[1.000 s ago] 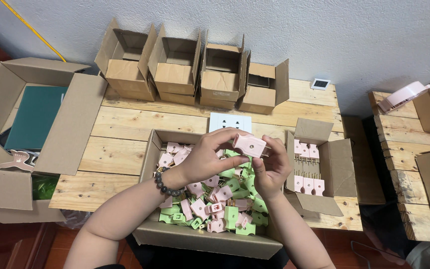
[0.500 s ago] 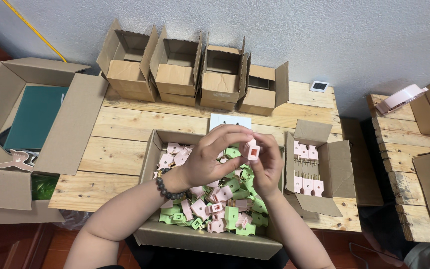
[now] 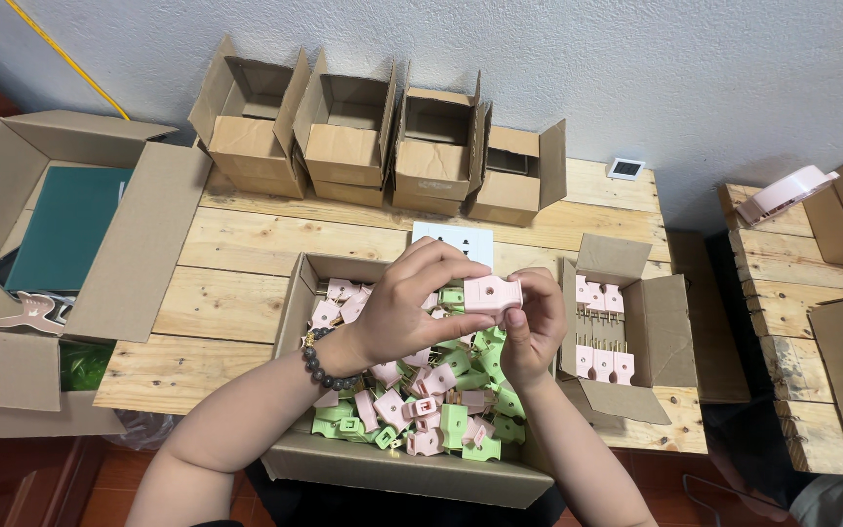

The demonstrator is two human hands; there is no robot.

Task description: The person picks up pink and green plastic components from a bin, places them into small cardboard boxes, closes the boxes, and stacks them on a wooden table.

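Observation:
My left hand [image 3: 412,307] and my right hand [image 3: 531,327] together hold a pink plastic plug [image 3: 492,292] above an open cardboard box [image 3: 392,468]. The box is filled with several loose pink and green plug parts [image 3: 421,410]. A bead bracelet [image 3: 320,363] is on my left wrist. To the right, a smaller open box [image 3: 656,332] holds neat rows of finished pink plugs [image 3: 599,327] with metal pins.
A white socket plate [image 3: 446,234] lies on the wooden pallet table [image 3: 226,293] behind my hands. Several small open cartons [image 3: 382,141] line the back wall. A big carton [image 3: 12,361] with a green book stands left. More boxes and a pink tape dispenser [image 3: 784,192] sit right.
Both hands have kept the pink plug between them and turned it; it now lies level with its broad side up. The hands stayed over the box.

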